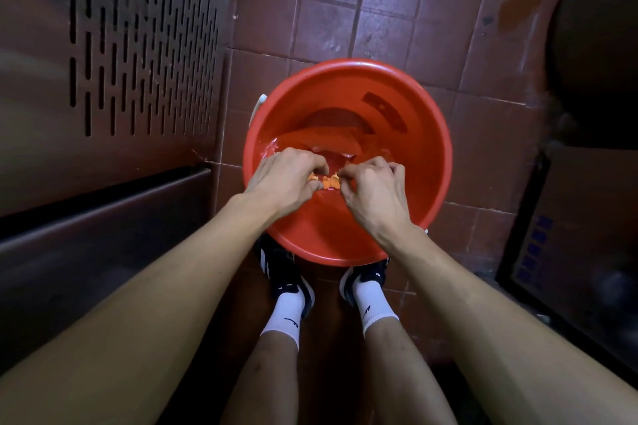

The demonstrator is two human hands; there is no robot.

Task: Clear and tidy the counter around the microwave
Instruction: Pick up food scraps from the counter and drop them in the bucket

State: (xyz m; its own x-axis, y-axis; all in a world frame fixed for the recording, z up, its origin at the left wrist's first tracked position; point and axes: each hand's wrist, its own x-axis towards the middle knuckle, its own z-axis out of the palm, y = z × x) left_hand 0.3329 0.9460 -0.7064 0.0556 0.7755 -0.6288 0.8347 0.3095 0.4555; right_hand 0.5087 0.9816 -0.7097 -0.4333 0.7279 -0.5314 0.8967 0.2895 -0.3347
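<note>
Gripping a small orange cloth (pixel 328 180) between left hand (pixel 288 179) and right hand (pixel 371 188), over water-filled red bucket (pixel 428 134).

Seen from above, a left hand (pixel 288 179) and right hand (pixel 374 190) together grip a small orange cloth (pixel 328 180) over a red bucket (pixel 428 155) holding water, on a tiled floor (pixel 345 10).

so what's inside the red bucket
The red bucket holds water. Above it, the left hand and right hand grip a small orange cloth. Most of the cloth is hidden by the fingers.
</note>
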